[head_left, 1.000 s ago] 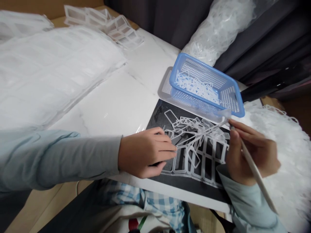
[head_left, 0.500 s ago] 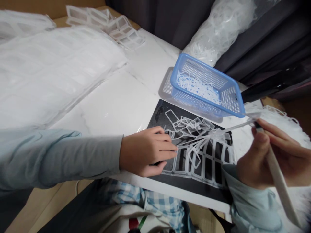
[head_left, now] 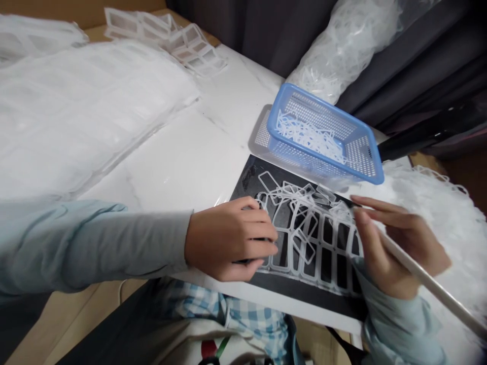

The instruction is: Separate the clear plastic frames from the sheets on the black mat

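Partly under left fingers [head_left: 262, 230] lies the plastic grid [head_left: 334, 248]

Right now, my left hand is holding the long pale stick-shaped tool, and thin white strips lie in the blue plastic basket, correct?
Wrong hand: the head view shows your right hand holding the long pale stick-shaped tool.
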The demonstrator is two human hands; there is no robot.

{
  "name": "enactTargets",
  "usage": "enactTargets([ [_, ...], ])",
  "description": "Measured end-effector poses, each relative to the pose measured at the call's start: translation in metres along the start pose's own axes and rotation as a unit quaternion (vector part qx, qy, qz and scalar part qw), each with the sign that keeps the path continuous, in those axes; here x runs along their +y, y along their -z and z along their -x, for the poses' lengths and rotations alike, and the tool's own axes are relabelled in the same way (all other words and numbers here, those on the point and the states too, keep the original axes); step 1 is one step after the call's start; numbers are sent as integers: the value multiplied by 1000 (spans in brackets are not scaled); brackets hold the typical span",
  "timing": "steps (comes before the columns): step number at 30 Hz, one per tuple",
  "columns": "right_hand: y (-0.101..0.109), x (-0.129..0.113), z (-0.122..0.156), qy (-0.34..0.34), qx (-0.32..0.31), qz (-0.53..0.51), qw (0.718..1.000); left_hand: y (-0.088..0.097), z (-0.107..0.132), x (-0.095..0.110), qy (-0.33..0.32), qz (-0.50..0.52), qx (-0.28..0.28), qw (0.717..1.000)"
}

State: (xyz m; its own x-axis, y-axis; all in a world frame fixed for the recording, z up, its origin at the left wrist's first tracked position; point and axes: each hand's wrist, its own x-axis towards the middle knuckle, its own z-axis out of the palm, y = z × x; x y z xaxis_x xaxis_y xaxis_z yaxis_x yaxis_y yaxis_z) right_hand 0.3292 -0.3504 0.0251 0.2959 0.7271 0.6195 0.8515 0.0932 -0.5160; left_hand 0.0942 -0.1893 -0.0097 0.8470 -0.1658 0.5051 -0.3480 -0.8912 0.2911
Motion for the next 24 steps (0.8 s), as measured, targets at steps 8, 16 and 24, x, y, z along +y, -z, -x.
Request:
enactTargets([
  [8,-14,-28,-2,17,-395,-252,883,4,-3,5,-106,13,-46,993],
  [16,-24,-32,11,34,-415,-261,871,1,0,5,-73,-8,-72,995],
  [24,-30,-34,16,96,-392,-226,887,1,0,4,-47,27,-80,995],
])
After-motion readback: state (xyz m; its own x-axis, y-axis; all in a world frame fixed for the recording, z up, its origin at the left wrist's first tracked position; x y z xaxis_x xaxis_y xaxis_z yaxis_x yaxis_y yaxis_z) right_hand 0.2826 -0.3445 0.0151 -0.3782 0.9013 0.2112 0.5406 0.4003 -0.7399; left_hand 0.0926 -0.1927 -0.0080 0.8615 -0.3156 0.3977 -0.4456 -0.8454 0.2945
